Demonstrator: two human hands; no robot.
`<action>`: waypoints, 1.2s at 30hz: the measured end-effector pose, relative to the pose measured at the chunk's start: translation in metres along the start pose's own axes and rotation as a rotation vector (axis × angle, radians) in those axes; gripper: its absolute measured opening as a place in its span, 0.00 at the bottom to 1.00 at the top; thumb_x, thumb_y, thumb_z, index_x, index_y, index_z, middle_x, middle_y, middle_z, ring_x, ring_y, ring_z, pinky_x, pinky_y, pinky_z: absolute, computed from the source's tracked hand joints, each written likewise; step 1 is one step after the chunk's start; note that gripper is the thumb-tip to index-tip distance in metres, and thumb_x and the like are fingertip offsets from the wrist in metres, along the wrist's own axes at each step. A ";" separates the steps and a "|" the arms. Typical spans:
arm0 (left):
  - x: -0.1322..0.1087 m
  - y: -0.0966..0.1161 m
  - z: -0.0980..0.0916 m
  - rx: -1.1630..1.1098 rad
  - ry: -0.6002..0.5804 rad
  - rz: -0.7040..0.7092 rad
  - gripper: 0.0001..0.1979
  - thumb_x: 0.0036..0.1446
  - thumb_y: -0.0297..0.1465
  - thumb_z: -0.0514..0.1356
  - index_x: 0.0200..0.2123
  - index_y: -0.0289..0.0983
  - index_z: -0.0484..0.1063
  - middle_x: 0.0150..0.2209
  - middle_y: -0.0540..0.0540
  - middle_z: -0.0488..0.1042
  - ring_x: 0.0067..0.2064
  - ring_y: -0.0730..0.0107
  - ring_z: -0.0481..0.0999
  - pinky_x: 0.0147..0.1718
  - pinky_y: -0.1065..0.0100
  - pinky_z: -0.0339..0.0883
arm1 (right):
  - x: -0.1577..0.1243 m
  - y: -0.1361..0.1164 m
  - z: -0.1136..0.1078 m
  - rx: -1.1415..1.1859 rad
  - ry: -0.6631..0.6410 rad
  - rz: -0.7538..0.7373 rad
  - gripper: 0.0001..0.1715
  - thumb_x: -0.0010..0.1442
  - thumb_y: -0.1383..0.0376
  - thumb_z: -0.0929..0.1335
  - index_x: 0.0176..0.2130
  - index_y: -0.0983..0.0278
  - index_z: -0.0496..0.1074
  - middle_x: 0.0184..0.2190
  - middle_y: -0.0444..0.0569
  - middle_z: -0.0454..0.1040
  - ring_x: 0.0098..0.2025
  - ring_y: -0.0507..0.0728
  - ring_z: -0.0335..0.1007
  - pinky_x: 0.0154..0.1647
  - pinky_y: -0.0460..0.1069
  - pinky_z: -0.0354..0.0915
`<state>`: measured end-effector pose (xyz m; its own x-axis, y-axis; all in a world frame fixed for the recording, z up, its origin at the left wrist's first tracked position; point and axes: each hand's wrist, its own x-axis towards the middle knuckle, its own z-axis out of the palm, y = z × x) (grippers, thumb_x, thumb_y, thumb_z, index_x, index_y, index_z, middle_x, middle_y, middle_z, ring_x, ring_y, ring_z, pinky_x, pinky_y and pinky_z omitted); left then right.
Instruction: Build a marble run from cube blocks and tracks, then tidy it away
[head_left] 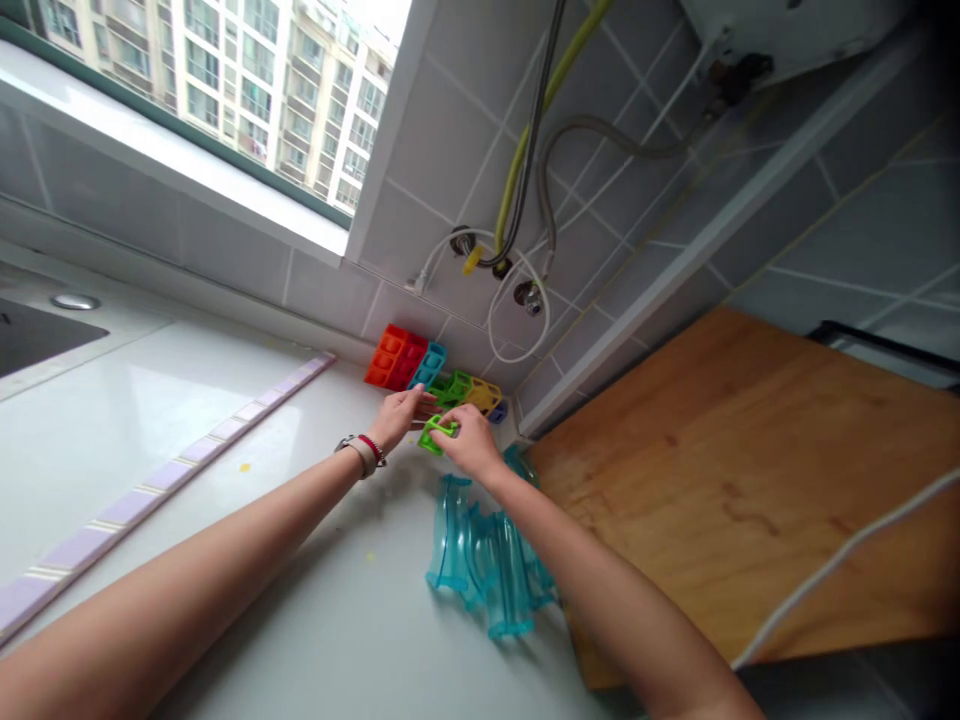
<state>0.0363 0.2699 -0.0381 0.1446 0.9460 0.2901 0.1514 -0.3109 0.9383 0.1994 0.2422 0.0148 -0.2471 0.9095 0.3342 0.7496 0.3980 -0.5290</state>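
Note:
Between the thumb and fingers of my right hand [471, 440] is a small bright green plastic block [433, 438] with an open frame shape. My left hand [402, 413] is just left of it, fingers stretched out, beside the row of blocks; whether it touches any block I cannot tell. Against the tiled wall stand red-orange blocks [395, 358], blue blocks [429, 364], green blocks [452, 387] and yellow blocks [482, 394]. A purple block [498, 412] shows partly at the corner. Clear teal curved plastic pieces [495, 560] lie below my right hand, partly covered by my forearm.
A wooden board [750, 490] fills the right side, with a white cord [847, 555] over it. A lilac-and-white strip [180, 465] crosses the white counter [315, 620]. The sink [45, 335] is at far left. Hoses and a looped white cable [491, 320] hang on the wall.

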 end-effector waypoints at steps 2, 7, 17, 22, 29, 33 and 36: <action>-0.026 0.014 -0.014 -0.071 -0.050 0.013 0.40 0.67 0.58 0.41 0.58 0.32 0.71 0.48 0.33 0.82 0.48 0.52 0.83 0.44 0.55 0.77 | -0.009 -0.017 0.007 -0.046 -0.049 -0.030 0.10 0.50 0.66 0.78 0.34 0.61 0.78 0.40 0.47 0.74 0.46 0.58 0.74 0.54 0.53 0.69; -0.097 0.028 -0.051 -0.108 -0.238 0.035 0.34 0.56 0.48 0.67 0.61 0.40 0.67 0.60 0.35 0.75 0.56 0.51 0.79 0.52 0.53 0.76 | -0.028 -0.045 0.018 0.032 -0.191 -0.074 0.15 0.48 0.70 0.80 0.36 0.62 0.77 0.42 0.46 0.72 0.44 0.56 0.74 0.50 0.51 0.69; -0.137 0.015 -0.079 0.105 -0.295 0.079 0.24 0.57 0.34 0.64 0.58 0.41 0.70 0.56 0.40 0.78 0.54 0.55 0.81 0.55 0.52 0.75 | -0.079 -0.052 -0.039 -0.506 -0.256 0.184 0.26 0.62 0.48 0.71 0.49 0.66 0.74 0.47 0.61 0.78 0.51 0.67 0.76 0.50 0.57 0.69; -0.133 0.003 -0.082 0.232 -0.290 0.148 0.25 0.55 0.31 0.62 0.58 0.41 0.71 0.58 0.41 0.76 0.57 0.54 0.78 0.58 0.51 0.72 | -0.084 -0.050 -0.049 -0.691 -0.452 0.379 0.37 0.58 0.38 0.69 0.48 0.65 0.75 0.47 0.64 0.81 0.51 0.72 0.78 0.46 0.58 0.70; -0.136 0.003 -0.088 0.403 -0.257 0.177 0.31 0.51 0.28 0.64 0.61 0.41 0.70 0.59 0.41 0.77 0.58 0.50 0.77 0.59 0.51 0.70 | -0.073 -0.054 -0.036 -0.757 -0.456 0.397 0.41 0.54 0.38 0.71 0.52 0.67 0.73 0.49 0.66 0.80 0.52 0.73 0.79 0.46 0.58 0.71; -0.137 0.006 -0.088 0.402 -0.275 0.184 0.32 0.54 0.35 0.67 0.63 0.41 0.68 0.60 0.40 0.75 0.60 0.49 0.75 0.60 0.51 0.69 | -0.072 -0.058 -0.027 -0.758 -0.458 0.359 0.35 0.54 0.46 0.73 0.52 0.65 0.71 0.47 0.64 0.81 0.51 0.71 0.79 0.44 0.56 0.71; -0.137 0.010 -0.086 0.372 -0.282 0.197 0.38 0.54 0.43 0.70 0.66 0.42 0.65 0.64 0.39 0.71 0.63 0.48 0.72 0.63 0.50 0.66 | -0.074 -0.063 -0.020 -0.742 -0.440 0.343 0.32 0.54 0.51 0.73 0.53 0.65 0.70 0.45 0.62 0.82 0.49 0.69 0.80 0.43 0.55 0.71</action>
<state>-0.0660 0.1453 -0.0526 0.4562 0.8203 0.3449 0.4251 -0.5414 0.7254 0.1821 0.1477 0.0389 -0.0365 0.9873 -0.1547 0.9882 0.0587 0.1417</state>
